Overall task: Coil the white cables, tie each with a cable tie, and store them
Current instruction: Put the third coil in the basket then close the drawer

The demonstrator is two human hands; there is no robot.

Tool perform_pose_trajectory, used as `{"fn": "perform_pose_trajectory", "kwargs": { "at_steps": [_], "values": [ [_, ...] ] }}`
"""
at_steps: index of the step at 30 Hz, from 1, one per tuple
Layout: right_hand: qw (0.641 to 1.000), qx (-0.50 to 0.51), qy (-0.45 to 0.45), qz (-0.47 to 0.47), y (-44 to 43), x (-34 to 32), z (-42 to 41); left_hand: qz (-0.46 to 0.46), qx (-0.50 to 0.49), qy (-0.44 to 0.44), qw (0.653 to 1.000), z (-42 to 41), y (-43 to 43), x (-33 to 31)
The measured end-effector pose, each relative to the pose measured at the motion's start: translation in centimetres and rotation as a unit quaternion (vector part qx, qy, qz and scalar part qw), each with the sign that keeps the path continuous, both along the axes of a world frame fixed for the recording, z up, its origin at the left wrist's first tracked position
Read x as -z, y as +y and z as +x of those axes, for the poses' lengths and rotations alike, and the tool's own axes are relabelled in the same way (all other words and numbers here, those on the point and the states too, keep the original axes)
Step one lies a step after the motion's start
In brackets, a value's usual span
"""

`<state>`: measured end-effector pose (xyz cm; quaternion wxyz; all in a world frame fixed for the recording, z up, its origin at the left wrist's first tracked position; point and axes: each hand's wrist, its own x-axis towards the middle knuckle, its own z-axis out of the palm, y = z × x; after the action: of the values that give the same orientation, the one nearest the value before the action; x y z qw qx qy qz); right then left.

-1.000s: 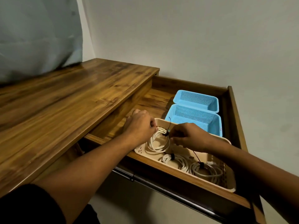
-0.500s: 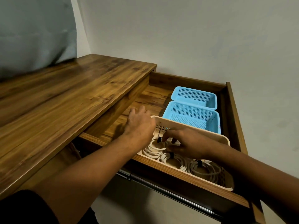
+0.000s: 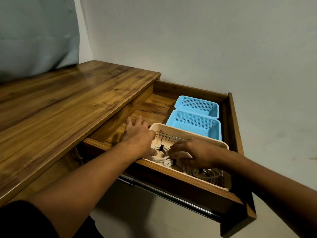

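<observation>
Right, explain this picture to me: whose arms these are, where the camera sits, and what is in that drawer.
There is no machine here: these are a person's two bare arms. The one camera is worn on the person's head and looks forward and down, so you see roughly what they see. A wooden desk has its drawer pulled open. At the back of the drawer stands a blue mesh basket, with a second blue mesh basket in front of it and a cream basket nearest. The cream basket holds three coiled white cables, and a black cable tie shows on the left coil. The left hand lies with fingers spread at the basket's left end, gripping nothing. The right hand reaches into the basket with its fingers on the coils. Whether it pinches one cannot be told.
</observation>
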<state>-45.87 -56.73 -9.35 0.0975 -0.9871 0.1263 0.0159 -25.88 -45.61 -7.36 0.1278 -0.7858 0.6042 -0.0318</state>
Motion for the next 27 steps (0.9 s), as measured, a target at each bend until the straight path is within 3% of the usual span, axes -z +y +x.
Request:
{"fn": "perform_pose_trajectory", "kwargs": {
  "at_steps": [5,16,22,27],
  "values": [
    [0.994,0.094,-0.045,0.034,-0.3,-1.9,-3.9,-0.093,0.082,0.061,0.99,-2.3,1.2,-2.2],
    [0.954,0.273,-0.114,-0.049,-0.5,-4.0,-15.7,-0.077,0.352,0.161,0.919,-16.0,2.5,-3.3],
    [0.936,0.347,-0.046,-0.019,-0.5,-0.8,-18.3,-0.008,0.38,0.144,0.914,-20.1,2.8,-0.9],
    [0.936,0.351,-0.01,0.007,-0.6,1.1,-17.2,-0.023,0.391,0.132,0.911,-19.6,2.7,0.4]
  ]
}}
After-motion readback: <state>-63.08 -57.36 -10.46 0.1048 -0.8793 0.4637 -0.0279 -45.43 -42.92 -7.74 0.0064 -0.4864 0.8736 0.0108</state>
